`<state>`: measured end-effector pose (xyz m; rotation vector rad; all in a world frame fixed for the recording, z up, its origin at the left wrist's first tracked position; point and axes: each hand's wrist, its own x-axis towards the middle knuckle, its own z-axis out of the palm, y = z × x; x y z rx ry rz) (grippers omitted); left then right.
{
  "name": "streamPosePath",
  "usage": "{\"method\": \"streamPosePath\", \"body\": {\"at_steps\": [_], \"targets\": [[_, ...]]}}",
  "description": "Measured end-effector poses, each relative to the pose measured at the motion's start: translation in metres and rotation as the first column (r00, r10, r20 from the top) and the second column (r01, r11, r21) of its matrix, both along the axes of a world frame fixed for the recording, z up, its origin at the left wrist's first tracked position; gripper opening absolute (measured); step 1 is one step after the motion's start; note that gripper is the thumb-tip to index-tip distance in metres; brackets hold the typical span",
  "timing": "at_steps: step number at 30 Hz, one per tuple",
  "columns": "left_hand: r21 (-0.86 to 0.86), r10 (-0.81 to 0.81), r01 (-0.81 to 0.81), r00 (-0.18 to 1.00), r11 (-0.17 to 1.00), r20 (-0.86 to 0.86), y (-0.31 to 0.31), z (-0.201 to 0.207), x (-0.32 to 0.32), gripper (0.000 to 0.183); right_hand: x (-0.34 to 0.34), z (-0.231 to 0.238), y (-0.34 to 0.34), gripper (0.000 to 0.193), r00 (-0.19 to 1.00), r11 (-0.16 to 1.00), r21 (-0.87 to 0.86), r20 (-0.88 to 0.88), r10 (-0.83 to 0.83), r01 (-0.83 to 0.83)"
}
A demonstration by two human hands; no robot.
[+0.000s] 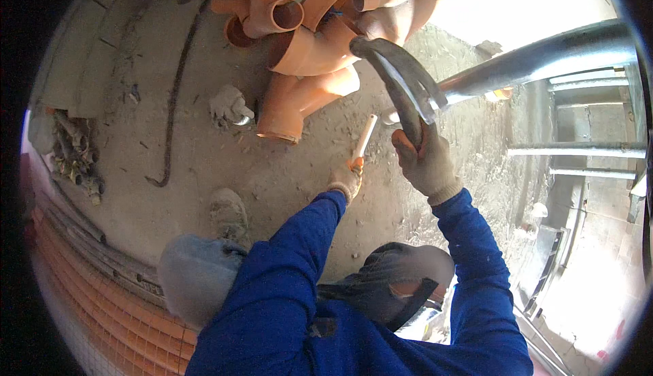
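Note:
My left hand (346,180), in a pale work glove with orange fingers, is closed round a thin white tube (366,136). The tube slants up and away over the concrete floor. Higher and to the right, my gloved right hand (427,165) grips a dark grey curved tool (400,83). The tool has two arms with a bright metal strip between them; its exact kind is unclear. Its far end overlaps the orange pipe fittings (316,46) in the picture. The two hands are apart, and the tube and tool do not touch.
A branched orange fitting (299,100) lies at the near side of the pile. A thick metal pipe (544,59) crosses at the right, beside ladder-like bars (578,150). A crumpled glove (230,106), a dark rod (175,97) and stacked orange pipes (109,294) lie to the left.

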<state>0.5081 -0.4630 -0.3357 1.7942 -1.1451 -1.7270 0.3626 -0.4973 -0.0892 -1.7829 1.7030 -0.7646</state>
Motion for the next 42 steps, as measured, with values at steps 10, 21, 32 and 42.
{"method": "streamPosePath", "body": {"at_steps": [10,21,32,42], "targets": [[0.078,-0.1,0.093,0.991,0.993,0.089,-0.016,-0.013,-0.009,0.059,0.001,-0.012,-0.042,0.038,0.909,0.89,0.457,-0.377,0.179,0.014],[0.005,0.113,-0.114,0.976,0.993,-0.186,-0.02,-0.027,-0.025,0.048,-0.025,-0.061,-0.049,0.038,0.968,0.803,0.587,-0.246,0.057,0.102],[0.209,0.205,-0.126,0.885,0.97,-0.417,-0.013,-0.017,0.004,0.039,0.003,0.055,-0.049,0.032,0.99,0.946,0.294,0.002,-0.144,0.137],[0.045,-0.104,0.099,0.982,0.994,0.156,-0.004,0.018,0.023,0.044,-0.007,0.024,-0.017,0.031,0.977,0.916,0.383,0.119,-0.175,0.117]]}}
